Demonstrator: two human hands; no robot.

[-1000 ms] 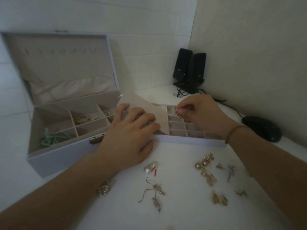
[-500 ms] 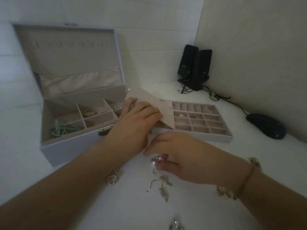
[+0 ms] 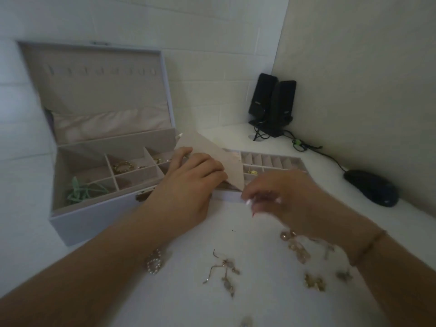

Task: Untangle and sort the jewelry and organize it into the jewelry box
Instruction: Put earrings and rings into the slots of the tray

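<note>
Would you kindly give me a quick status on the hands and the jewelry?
Left hand holding the tray flap up. Right hand pinching a blurred pearl earring near the tray. Loose earrings remain on desk.

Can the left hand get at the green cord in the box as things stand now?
Probably yes. The green cord lies uncovered in the front left compartment of the open box, with nothing over it. But the left hand is busy holding up the flap, so it must let that go first.
</note>
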